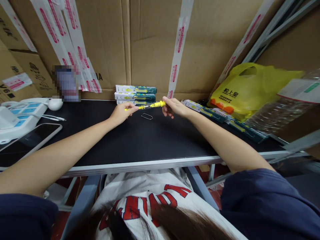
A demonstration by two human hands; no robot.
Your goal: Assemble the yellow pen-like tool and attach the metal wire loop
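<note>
Both my hands hold a thin yellow pen-like tool (147, 106) level above the black tabletop (140, 140). My left hand (121, 113) pinches its left tip, fingers closed. My right hand (173, 106) grips its thicker yellow right end, fingers curled. A small metal wire clip (147, 116) lies on the table just under the tool. Behind it, against the cardboard wall, stands a stack of three white-and-teal boxes (135, 94).
More teal boxes (215, 115) lie in a row at the right, beside a yellow plastic bag (246, 89) and a clear bag (282, 111). At the left are a power strip (22, 115), a white mouse (55, 104), cables and a tablet (30, 141).
</note>
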